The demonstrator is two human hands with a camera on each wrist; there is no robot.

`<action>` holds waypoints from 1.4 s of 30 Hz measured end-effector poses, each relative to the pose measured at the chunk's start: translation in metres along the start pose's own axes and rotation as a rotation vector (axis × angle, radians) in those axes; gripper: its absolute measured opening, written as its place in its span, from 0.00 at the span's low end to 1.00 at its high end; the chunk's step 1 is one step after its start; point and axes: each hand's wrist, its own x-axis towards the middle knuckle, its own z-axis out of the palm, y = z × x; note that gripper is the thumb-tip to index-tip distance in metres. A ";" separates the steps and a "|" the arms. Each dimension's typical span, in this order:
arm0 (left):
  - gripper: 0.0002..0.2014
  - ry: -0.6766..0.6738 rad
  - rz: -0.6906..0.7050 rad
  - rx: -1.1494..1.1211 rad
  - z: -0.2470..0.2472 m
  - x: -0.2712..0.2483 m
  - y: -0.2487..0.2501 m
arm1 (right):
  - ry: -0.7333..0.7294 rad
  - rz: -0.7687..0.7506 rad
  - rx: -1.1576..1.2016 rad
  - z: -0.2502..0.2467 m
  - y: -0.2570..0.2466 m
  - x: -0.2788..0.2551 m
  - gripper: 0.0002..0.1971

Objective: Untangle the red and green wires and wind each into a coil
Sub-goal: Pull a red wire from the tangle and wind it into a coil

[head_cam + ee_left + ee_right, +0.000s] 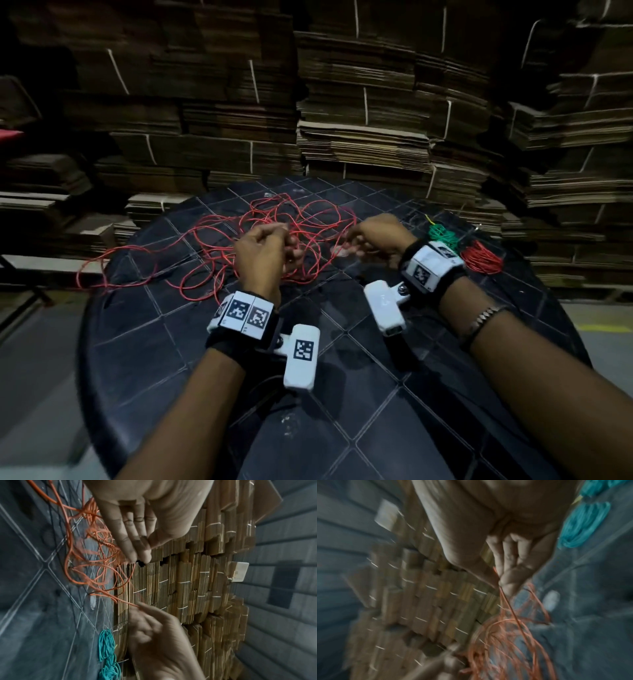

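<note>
A long loose red wire [274, 219] sprawls in tangled loops over the middle of the black table [171, 342]. My left hand [287, 240] is held over the tangle, its thumb and forefinger pinching a strand of the red wire [120, 582]. A little to the right, my right hand [346, 245] pinches another stretch of the red wire [510, 608] between thumb and fingers [508, 582]. At the table's right edge lie a wound green coil [442, 234] and a wound red coil [481, 258]. The green coil [106, 646] shows below my right hand [139, 607] in the left wrist view.
Bundled stacks of flattened cardboard [359, 120] rise like a wall right behind the table. One loop of the red wire hangs past the table's left edge [89, 274]. The floor [34, 359] shows grey on both sides.
</note>
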 end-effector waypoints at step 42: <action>0.21 -0.511 0.084 0.329 0.021 -0.020 -0.006 | 0.208 -0.406 0.504 -0.030 -0.005 0.003 0.09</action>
